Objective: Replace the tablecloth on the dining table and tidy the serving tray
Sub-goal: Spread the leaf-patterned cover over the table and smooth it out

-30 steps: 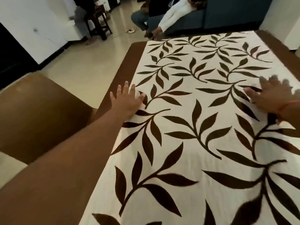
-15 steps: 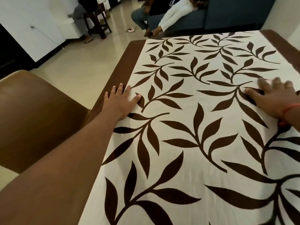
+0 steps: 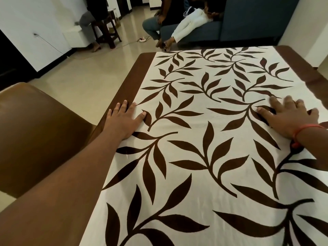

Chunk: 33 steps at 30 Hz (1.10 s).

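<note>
A cream tablecloth (image 3: 200, 132) printed with dark brown leaves and edged by a brown border (image 3: 132, 80) lies spread flat over the dining table, filling most of the view. My left hand (image 3: 124, 119) presses flat on the cloth at its left border, fingers straight and together. Over on the right side my right hand (image 3: 287, 116) lies palm down on the cloth with fingers spread; a red thread circles that wrist. No serving tray is in view.
A brown padded chair (image 3: 35, 130) stands close against the table's left edge. Beyond the far edge, people sit on a blue sofa (image 3: 248, 20) and on a wooden stool (image 3: 104, 31). Pale tiled floor (image 3: 85, 75) lies between.
Both hands have slid back toward me across the cloth while staying flat on it. The left hand now sits at the brown border. The camera has tilted up, showing more of the room.
</note>
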### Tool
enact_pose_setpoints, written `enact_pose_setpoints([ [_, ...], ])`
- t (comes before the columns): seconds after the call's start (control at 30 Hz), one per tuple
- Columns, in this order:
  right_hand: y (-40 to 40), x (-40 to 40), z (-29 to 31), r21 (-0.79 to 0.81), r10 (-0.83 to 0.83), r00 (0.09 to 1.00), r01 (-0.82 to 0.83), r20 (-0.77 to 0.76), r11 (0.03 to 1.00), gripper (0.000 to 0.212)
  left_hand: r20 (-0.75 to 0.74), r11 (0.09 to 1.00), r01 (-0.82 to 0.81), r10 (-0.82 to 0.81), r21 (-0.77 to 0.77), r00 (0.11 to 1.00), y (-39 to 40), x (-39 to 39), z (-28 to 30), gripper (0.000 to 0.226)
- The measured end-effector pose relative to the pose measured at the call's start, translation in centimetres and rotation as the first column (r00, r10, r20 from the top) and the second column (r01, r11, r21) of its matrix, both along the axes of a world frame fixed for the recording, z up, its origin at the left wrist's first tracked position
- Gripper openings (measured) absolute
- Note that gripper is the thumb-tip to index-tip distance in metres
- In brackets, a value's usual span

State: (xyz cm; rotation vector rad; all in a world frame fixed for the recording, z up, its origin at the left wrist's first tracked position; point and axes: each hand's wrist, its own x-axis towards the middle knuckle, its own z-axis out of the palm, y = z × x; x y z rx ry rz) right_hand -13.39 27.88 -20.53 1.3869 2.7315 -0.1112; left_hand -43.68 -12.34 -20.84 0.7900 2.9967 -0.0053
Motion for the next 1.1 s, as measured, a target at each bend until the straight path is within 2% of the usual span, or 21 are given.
enact_pose_setpoints([
  [0.3,-1.4,-0.4,0.3,-0.024,-0.001,0.998,-0.001,-0.057,1.0,0.086,0.02,0.999,-0.032,0.032,0.004,0.999,-0.6,0.1,0.2,0.088],
  [0.43,-3.1,0.6,0.8,-0.065,-0.037,0.997,0.033,-0.061,0.997,0.084,0.076,0.995,-0.088,0.084,0.052,0.994,-0.8,3.0,0.1,0.082],
  [0.5,-4.5,2.0,1.0,-0.079,-0.002,0.999,-0.002,-0.047,0.997,0.079,0.075,0.998,-0.049,0.046,0.042,0.996,-1.2,5.5,0.0,0.077],
  [0.6,-8.1,6.1,1.1,-0.05,0.094,0.995,-0.096,-0.038,0.994,0.069,0.004,0.999,0.044,-0.045,0.018,0.999,-2.5,11.0,-0.2,0.077],
  [0.7,-12.5,11.1,1.8,-0.033,0.163,0.986,-0.164,-0.021,0.986,0.064,-0.036,0.998,0.048,-0.047,0.026,0.998,-3.9,18.1,-0.4,0.077],
  [0.8,-17.0,15.9,2.4,-0.088,0.2,0.98,-0.199,0.003,0.976,0.065,-0.004,0.998,0.069,-0.069,0.003,0.998,-5.2,25.9,-0.5,0.079],
  [0.87,-20.5,19.8,2.8,-0.135,0.211,0.977,-0.208,0.008,0.969,0.064,0.015,0.996,0.071,-0.072,0.059,0.997,-6.5,31.5,-0.3,0.083],
  [0.93,-24.0,24.0,2.8,-0.114,0.205,0.978,-0.207,-0.031,0.972,0.061,0.005,0.99,0.081,-0.082,0.118,0.997,-8.2,37.4,-0.3,0.085],
  [1.1,-33.0,35.5,2.7,-0.155,0.281,0.957,-0.288,-0.066,0.945,0.062,0.1,0.99,0.106,-0.115,0.093,0.988,-14.3,51.9,0.0,0.072],
])
